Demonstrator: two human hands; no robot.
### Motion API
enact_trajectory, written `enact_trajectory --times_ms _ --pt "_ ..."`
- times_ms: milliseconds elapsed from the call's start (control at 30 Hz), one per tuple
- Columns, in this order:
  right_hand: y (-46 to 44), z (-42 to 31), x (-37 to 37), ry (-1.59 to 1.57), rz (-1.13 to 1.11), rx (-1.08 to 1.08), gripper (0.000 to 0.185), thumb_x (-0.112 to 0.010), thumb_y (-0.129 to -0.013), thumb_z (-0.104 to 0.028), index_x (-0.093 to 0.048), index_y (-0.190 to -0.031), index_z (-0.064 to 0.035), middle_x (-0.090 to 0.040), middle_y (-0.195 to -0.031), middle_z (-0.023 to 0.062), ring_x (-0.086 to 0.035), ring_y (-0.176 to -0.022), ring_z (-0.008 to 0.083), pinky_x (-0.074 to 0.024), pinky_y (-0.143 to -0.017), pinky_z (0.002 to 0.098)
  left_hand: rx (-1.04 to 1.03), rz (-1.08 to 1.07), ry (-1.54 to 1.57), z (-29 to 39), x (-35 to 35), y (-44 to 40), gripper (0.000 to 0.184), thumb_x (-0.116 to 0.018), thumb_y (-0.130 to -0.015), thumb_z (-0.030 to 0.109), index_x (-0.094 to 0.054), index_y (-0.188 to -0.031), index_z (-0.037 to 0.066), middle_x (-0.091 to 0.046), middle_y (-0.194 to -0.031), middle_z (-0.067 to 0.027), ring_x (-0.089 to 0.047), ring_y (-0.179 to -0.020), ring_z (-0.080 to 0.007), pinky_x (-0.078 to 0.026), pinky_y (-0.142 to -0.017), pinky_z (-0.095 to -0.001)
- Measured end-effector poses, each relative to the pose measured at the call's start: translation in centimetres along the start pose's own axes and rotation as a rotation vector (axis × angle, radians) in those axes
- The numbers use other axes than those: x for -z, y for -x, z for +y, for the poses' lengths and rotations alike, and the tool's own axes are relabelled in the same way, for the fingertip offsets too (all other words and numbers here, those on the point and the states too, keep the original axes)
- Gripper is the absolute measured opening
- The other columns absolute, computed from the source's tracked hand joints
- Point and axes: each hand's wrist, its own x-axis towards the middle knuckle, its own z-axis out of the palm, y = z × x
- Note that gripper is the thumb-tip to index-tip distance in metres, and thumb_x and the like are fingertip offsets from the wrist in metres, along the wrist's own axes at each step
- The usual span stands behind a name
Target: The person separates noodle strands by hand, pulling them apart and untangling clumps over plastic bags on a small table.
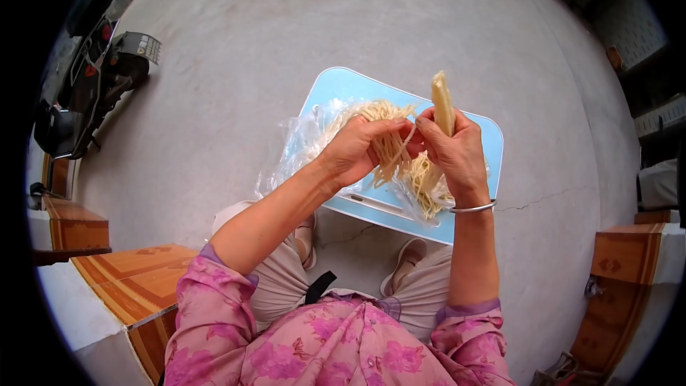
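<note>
My left hand (361,144) is closed on a bunch of thin pale yellow strands (389,156) that hang from its fingers. Upright in my right hand (454,146) is a thick, pale yellow tapered piece (442,100), its tip pointing away from me. The fingertips of both hands meet or nearly meet, with a thin strand between them. Behind my left hand, more strands lie on a clear plastic bag (300,144). A second heap of strands (429,207), partly in plastic, sits below my right hand. What exactly the strands are I cannot tell.
Under the hands stands a small light-blue table (343,80) with rounded corners and a slot along its near edge. My feet rest on the grey concrete floor (236,57) beneath it. A parked motorbike (93,86) stands at left; brown tiled steps (143,275) flank me.
</note>
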Motion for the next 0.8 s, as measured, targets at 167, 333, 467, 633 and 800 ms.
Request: enact_trajectory --times_ms 167,333,467,633,800 --pt "-0.2 0.8 -0.1 -0.041 -0.049 -0.122 0.027 -0.062 -0.09 -0.028 -0.059 -0.09 -0.0008 -0.053 -0.071 -0.0012 -0.045 -0.059 0.0047 -0.0369 -0.05 0.0193 -0.027 -0.02 -0.125 -0.4 1.2 -0.2 0.02 -0.068 -0.085 0.015 -0.064 -0.1 0.002 -0.064 -0.086 -0.0045 -0.062 -0.073 -0.0131 -0.051 -0.07 -0.0308" --pt "-0.7 1.9 -0.6 -0.339 -0.142 -0.27 0.048 -0.045 -0.096 -0.048 -0.057 -0.095 -0.0018 -0.053 -0.077 0.0023 -0.046 -0.064 0.0082 -0.0378 -0.052 0.0211 -0.098 0.027 -0.131 0.0 0.3 0.0 0.019 -0.07 -0.083 0.01 -0.063 -0.098 0.002 -0.064 -0.086 -0.0045 -0.061 -0.073 -0.0118 -0.05 -0.06 -0.0279" --pt "-0.8 2.5 -0.8 -0.276 -0.219 -0.259 0.046 -0.036 -0.099 -0.044 -0.057 -0.098 -0.0034 -0.055 -0.078 0.004 -0.049 -0.065 0.0093 -0.042 -0.055 0.0221 -0.108 0.062 -0.199 -0.4 0.2 -0.1 0.02 -0.071 -0.08 0.006 -0.063 -0.098 0.002 -0.064 -0.087 -0.0038 -0.058 -0.066 -0.0104 -0.047 -0.054 -0.0259" --pt "0.0 2.0 -1.1 -0.102 -0.123 -0.259 0.043 -0.042 -0.097 -0.04 -0.058 -0.092 -0.0006 -0.056 -0.082 0.0047 -0.051 -0.065 0.0106 -0.0444 -0.06 0.0239 -0.099 0.17 -0.403 -0.4 1.4 -0.4 0.012 -0.071 -0.078 0.005 -0.064 -0.086 0.001 -0.064 -0.078 -0.005 -0.056 -0.06 -0.0108 -0.046 -0.052 -0.025" --pt "0.1 2.4 -1.4 -0.007 -0.134 -0.103 0.025 -0.055 -0.094 -0.022 -0.062 -0.098 0.0011 -0.06 -0.084 0.0027 -0.054 -0.074 0.0085 -0.0448 -0.065 0.0227 -0.187 0.222 -0.318 0.0 1.6 -0.4 0.011 -0.072 -0.076 0.007 -0.064 -0.079 0.0 -0.063 -0.073 -0.005 -0.056 -0.056 -0.0104 -0.045 -0.05 -0.0245"
